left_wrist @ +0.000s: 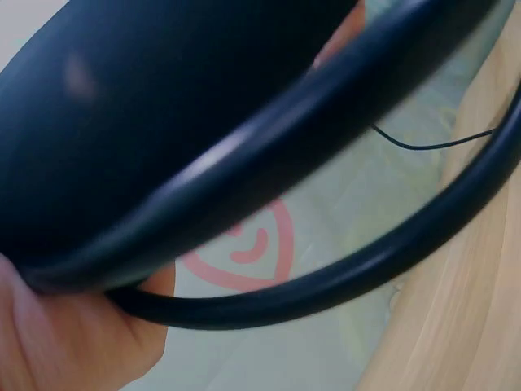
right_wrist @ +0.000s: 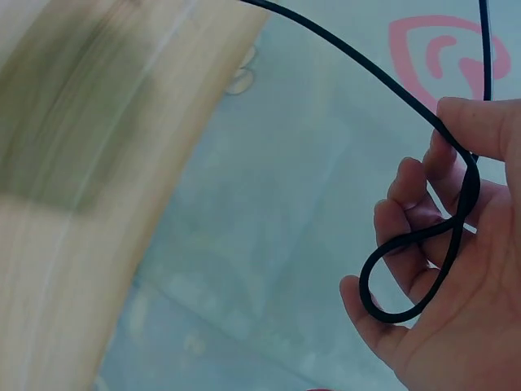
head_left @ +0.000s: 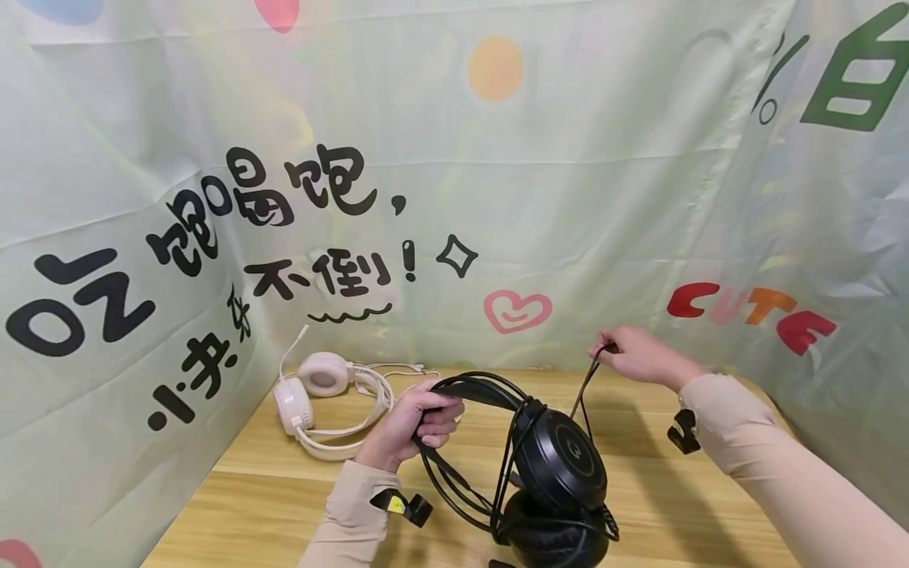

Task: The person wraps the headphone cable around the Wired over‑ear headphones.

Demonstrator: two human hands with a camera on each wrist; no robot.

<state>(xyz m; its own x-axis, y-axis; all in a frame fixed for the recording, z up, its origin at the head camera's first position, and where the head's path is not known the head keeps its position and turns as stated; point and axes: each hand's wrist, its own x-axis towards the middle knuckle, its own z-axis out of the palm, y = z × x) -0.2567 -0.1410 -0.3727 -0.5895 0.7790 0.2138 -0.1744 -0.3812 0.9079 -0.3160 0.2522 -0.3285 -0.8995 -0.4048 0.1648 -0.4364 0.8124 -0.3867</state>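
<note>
Black over-ear headphones (head_left: pixel 561 457) hang tilted above the wooden table, and their lower earcup shows partly at the bottom edge of the head view. My left hand (head_left: pixel 415 422) grips the headband, with fingers curled round it. In the left wrist view, the padded headband (left_wrist: pixel 187 90) and its curved tubes fill much of the picture. To the right and farther back, my right hand (head_left: pixel 635 355) pinches the headphones' thin black cable (right_wrist: pixel 350 53) between thumb and fingers. A small loop of cable lies across that palm in the right wrist view.
A white headset (head_left: pixel 293 406) with a raised microphone lies at the table's back left, close to my left hand. Printed fabric (head_left: pixel 582 197) walls the wooden table (head_left: pixel 270 497) at the back and both sides.
</note>
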